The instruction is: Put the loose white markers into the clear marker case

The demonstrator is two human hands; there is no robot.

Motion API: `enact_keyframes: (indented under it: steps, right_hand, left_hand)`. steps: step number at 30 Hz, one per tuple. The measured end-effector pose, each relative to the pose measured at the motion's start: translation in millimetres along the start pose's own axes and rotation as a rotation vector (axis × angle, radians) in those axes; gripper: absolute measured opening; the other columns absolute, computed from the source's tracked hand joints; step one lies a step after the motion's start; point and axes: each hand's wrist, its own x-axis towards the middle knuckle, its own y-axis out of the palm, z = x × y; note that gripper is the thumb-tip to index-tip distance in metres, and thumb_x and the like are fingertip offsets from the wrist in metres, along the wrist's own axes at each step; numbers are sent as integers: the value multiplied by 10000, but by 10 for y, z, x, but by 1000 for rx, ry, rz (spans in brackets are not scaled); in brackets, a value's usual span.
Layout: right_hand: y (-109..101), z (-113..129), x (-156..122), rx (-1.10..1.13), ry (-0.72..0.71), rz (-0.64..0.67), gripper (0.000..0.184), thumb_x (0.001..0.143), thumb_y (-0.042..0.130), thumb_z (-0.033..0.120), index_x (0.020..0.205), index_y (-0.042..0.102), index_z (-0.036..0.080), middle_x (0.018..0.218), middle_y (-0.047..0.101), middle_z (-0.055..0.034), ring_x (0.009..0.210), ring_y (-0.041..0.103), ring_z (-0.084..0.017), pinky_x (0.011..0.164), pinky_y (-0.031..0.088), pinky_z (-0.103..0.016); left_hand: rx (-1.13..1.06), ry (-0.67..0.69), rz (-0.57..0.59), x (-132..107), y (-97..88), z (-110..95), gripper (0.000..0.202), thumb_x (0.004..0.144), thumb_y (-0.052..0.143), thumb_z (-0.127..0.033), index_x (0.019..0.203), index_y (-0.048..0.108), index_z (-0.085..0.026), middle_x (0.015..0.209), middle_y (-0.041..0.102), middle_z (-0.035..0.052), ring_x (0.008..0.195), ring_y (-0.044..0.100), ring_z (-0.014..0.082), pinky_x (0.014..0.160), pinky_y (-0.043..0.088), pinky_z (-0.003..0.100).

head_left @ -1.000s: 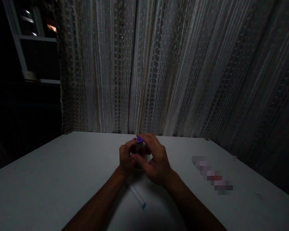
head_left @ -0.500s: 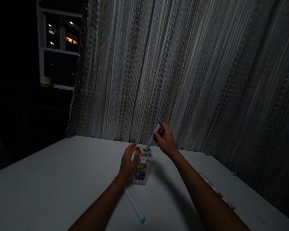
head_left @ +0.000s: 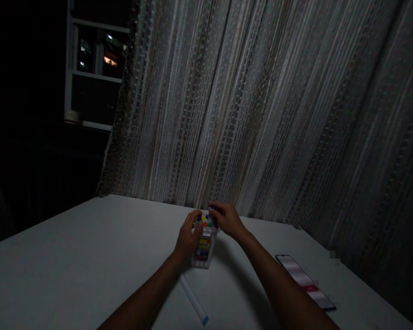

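A clear plastic marker case [head_left: 203, 252] stands upright on the white table, packed with several markers whose coloured caps show at the top. My left hand [head_left: 187, 236] is wrapped round the case's upper left side, fingertips at its rim. At the top right of the case, my right hand [head_left: 227, 219] pinches a purple-capped marker [head_left: 212, 208], which sits low among the others; its lower part is hidden. Nearer to me, a white marker with a blue end [head_left: 194, 300] lies on the table, its far end close to my left forearm.
The white table [head_left: 89, 256] reaches back to a hanging patterned curtain [head_left: 244, 114]. A phone with a lit screen [head_left: 304, 282] lies to the right, partly behind my right forearm. A dark window [head_left: 96, 73] is at the upper left.
My right hand has moved down and slightly left, lowering the purple-capped marker into the case. More of the phone shows now. My left hand stays at the case.
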Motion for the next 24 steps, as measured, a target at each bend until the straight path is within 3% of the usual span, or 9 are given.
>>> enact_keyframes:
  steps: [5, 15, 24]
  right_hand:
    - [105, -2, -93, -84, 36, -80, 158, 656, 567, 119, 799, 611, 171, 685, 604, -7, 640, 546, -151, 600, 404, -256]
    - [152, -78, -206, -39, 30, -176, 91, 642, 578, 126, 711, 580, 185, 657, 590, 12, 626, 526, -139, 628, 399, -262]
    - [205, -89, -245, -183, 25, -193, 119, 712, 538, 130, 604, 566, 171, 672, 576, -33, 693, 520, -167, 674, 388, -289]
  left_hand:
    - [-2, 5, 11, 84, 68, -71, 329, 849, 451, -398, 1052, 546, -157, 1026, 603, 90, 983, 572, 207, 887, 445, 363]
    - [16, 14, 26, -129, 4, 135, 397, 862, 446, -411, 1195, 493, -199, 1280, 503, 104, 1212, 453, 220, 1047, 333, 399]
    - [21, 12, 54, -139, -20, 120, 441, 858, 444, -440, 1224, 468, -196, 1291, 491, 112, 1202, 458, 229, 1006, 370, 388]
